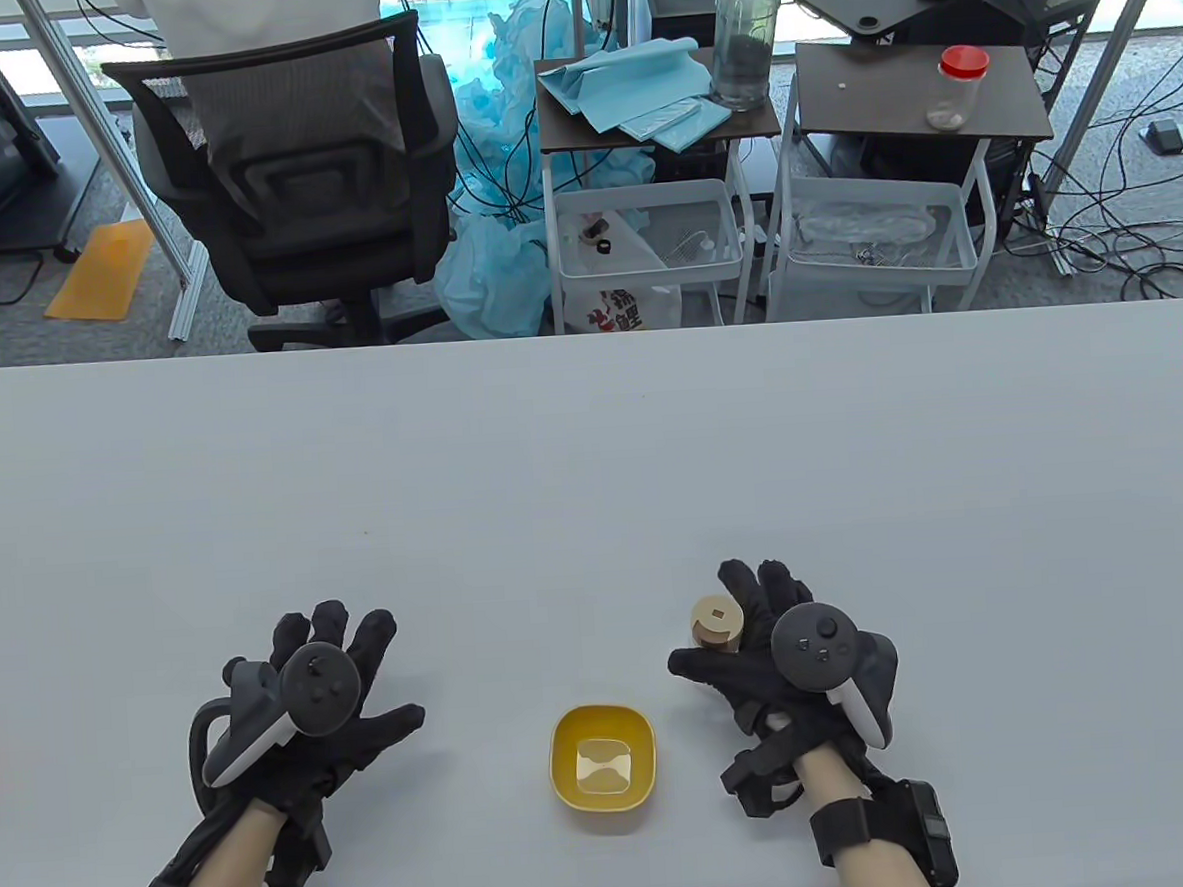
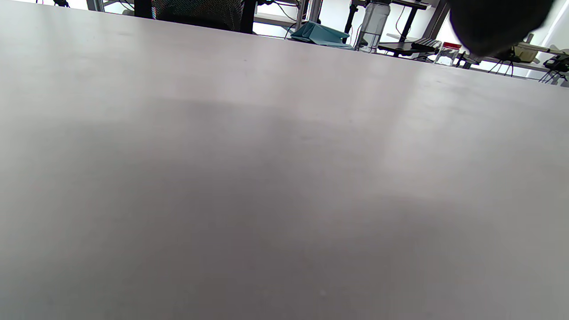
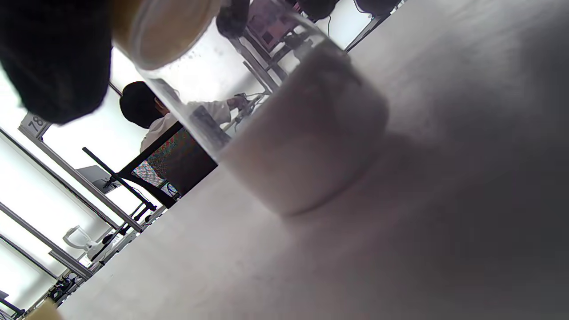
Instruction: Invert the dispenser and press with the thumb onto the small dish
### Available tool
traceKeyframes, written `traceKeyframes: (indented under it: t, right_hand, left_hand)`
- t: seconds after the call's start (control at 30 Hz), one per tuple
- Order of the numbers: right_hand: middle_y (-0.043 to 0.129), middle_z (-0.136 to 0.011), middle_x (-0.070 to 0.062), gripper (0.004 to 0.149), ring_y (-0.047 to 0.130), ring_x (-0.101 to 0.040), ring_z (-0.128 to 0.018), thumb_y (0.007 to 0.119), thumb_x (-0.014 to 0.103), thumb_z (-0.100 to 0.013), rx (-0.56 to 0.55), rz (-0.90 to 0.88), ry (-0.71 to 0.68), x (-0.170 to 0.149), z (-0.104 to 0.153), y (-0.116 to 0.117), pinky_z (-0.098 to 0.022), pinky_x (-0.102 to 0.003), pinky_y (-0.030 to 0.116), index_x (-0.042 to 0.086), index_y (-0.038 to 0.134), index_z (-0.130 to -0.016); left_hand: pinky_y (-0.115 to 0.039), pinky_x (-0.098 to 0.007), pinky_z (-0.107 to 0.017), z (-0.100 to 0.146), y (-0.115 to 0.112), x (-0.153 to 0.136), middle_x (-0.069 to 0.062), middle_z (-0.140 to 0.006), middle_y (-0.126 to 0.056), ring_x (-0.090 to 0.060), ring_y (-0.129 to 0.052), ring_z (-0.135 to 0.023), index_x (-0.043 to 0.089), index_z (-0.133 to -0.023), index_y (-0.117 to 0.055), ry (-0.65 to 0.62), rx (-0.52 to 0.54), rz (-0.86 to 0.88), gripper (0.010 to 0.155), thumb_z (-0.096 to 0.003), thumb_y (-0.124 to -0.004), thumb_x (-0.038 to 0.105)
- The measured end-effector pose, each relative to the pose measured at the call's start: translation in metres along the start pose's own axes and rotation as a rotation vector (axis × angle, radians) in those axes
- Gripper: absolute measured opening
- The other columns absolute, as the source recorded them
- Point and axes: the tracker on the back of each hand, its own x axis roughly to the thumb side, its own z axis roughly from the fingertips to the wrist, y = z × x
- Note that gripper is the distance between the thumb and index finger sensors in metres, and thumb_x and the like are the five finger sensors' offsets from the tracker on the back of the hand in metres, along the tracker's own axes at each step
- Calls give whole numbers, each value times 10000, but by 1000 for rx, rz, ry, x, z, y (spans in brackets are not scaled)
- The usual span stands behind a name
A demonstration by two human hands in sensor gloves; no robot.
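A: Right hand (image 1: 786,667)?
B: Grasps the dispenser (image 1: 718,623), upright on the table (image 1: 593,463) (wooden cap up), near the yellow dish (image 1: 603,756).
A: Left hand (image 1: 313,716)?
B: Released, fingers spread, flat.

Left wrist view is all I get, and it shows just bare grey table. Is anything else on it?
Observer: Yes, a yellow dish sits between the two hands.
Operator: Where's the dispenser?
Observer: The right hand holds the dispenser, which stands upright on the table, not yet inverted.
Operator: And the left hand?
Observer: The left hand is open with its fingers spread, holding nothing.
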Motion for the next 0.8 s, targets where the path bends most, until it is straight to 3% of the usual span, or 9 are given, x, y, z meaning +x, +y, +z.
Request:
traceKeyframes:
  t: [0.1, 0.2, 0.33, 0.43, 0.53, 0.63, 0.8]
  right_hand:
    - [277, -1182, -228, 835, 223, -587, -1050, 898, 622, -370, 5, -63, -20, 0, -4, 0, -661, -844, 303, 316, 536, -1058]
    - [381, -1187, -170, 779, 290, -538, -1086, 902, 611, -386, 6, -77, -39, 0, -5, 0, -708, -802, 314, 338, 551, -1026]
    - [617, -1089, -176, 761, 602, -513, -1010, 923, 587, -374, -112, -180, -182, 2, -2, -7, -707, -729, 465, 229, 630, -978]
    - [706, -1019, -170, 769, 768, -474, -929, 949, 547, -356, -121, -185, -257, 8, 2, -15, -698, -704, 559, 167, 653, -955]
    - [782, -920, -145, 785, 870, -420, -841, 976, 494, -323, -117, -127, -328, 18, 8, -23, -635, -634, 742, 132, 657, -943]
    - [807, -866, -129, 786, 926, -343, -747, 974, 470, -303, -80, -94, -358, 29, 13, -29, -604, -622, 753, 122, 662, -935]
    - [876, -775, -103, 773, 979, -307, -621, 930, 595, -329, 37, 202, -379, 60, 16, -42, -533, -550, 800, 120, 714, -899]
  left_hand:
    - [-228, -840, -702, 0, 0, 1, -17, -1257, -96, -473, -140, -1191, 487, -1101, -153, 2, -5, -5, 886, -475, -688, 813]
    - [-227, -841, -701, 0, 1, 1, -19, -1257, -98, -473, -140, -1191, 486, -1101, -154, 4, -8, -4, 886, -475, -688, 814]
    - [-227, -840, -701, 0, 1, 1, -19, -1256, -96, -471, -141, -1191, 485, -1102, -153, 4, -12, 2, 888, -474, -687, 814]
    - [-228, -840, -701, 0, 1, 1, -17, -1255, -94, -473, -138, -1190, 483, -1103, -156, -1, -18, 3, 886, -476, -689, 811]
    - [-228, -839, -702, 0, 1, 2, -17, -1254, -93, -472, -136, -1189, 484, -1102, -157, -6, -18, 9, 886, -475, -690, 811]
    - [-230, -838, -703, 0, 2, 2, -17, -1254, -90, -473, -134, -1188, 483, -1103, -158, -12, -15, 16, 885, -476, -691, 809]
    - [-232, -838, -705, 1, 4, 2, -17, -1253, -90, -471, -134, -1188, 483, -1102, -160, -22, -6, 28, 882, -478, -692, 806]
